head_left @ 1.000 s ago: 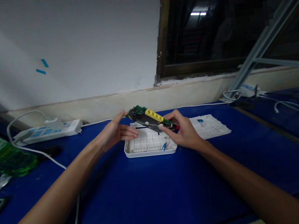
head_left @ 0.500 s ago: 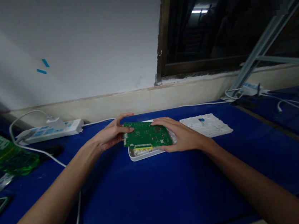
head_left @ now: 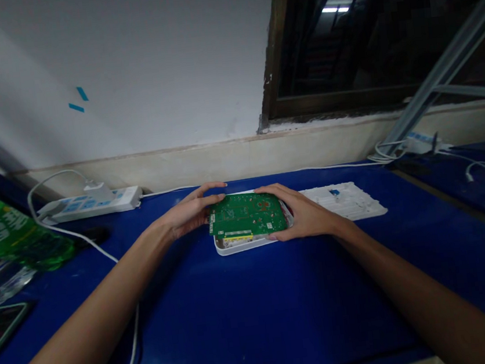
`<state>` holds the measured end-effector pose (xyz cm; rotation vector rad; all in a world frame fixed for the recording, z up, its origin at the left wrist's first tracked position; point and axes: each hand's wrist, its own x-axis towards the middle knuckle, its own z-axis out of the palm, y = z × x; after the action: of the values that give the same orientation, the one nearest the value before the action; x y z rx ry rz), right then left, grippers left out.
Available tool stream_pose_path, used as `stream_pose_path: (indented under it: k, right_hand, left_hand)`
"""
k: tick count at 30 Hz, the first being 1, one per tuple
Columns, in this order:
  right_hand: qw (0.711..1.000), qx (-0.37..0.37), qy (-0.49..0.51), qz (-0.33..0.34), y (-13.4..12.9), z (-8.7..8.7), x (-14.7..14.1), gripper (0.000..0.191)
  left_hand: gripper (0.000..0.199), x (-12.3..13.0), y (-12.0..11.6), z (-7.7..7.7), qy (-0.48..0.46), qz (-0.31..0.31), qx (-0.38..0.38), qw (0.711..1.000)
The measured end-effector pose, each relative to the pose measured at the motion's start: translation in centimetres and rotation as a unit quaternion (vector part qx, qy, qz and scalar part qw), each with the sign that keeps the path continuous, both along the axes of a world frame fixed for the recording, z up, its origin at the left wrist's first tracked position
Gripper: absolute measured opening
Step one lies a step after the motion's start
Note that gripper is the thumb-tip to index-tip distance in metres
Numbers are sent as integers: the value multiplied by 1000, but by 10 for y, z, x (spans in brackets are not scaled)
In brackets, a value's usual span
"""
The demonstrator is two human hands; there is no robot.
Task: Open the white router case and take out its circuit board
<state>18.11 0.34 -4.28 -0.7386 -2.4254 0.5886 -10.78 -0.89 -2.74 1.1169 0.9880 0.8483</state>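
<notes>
A green circuit board (head_left: 248, 215) lies tilted over a shallow white plastic housing (head_left: 237, 249), whose front rim shows below it. A yellow strip of connectors (head_left: 239, 238) hangs under the board's near edge. My left hand (head_left: 190, 213) grips the board's left end, thumb at its far left corner, index finger stretched out behind; its lower fingers are partly hidden. Across from it, my right hand (head_left: 301, 211) is wrapped round the right end, thumb at the near corner and fingers along the far edge. A white ribbed plastic cover (head_left: 352, 201) lies flat beyond my right hand.
A white power strip (head_left: 96, 204) with a plug in it stands by the wall; its white cable (head_left: 133, 340) crosses the blue table (head_left: 257, 309). Left are a green bottle (head_left: 12, 231) and a phone-like device (head_left: 1, 332). Another power strip (head_left: 419, 142) with cables sits far right.
The board has come down slightly toward the housing and lies flatter. My left thumb has slid from its upper face to the far left corner. The whole view has shifted a little.
</notes>
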Motion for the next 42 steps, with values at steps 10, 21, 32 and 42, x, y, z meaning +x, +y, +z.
stream_pose_path:
  k: [10, 21, 32, 42]
  right_hand:
    - [999, 34, -21, -30, -6, 3, -5, 83]
    - [997, 11, -9, -69, -7, -3, -7, 92]
    - [961, -220, 164, -40, 7, -14, -2, 64]
    - [959, -241, 151, -8, 16, -8, 5, 36]
  left_hand:
    - [38, 1, 4, -7, 10, 70, 7, 998]
    - [43, -8, 5, 3, 29, 10, 56, 998]
    - [44, -31, -4, 33, 344, -181, 414, 823]
    - [21, -2, -13, 30, 361, -88, 498, 783]
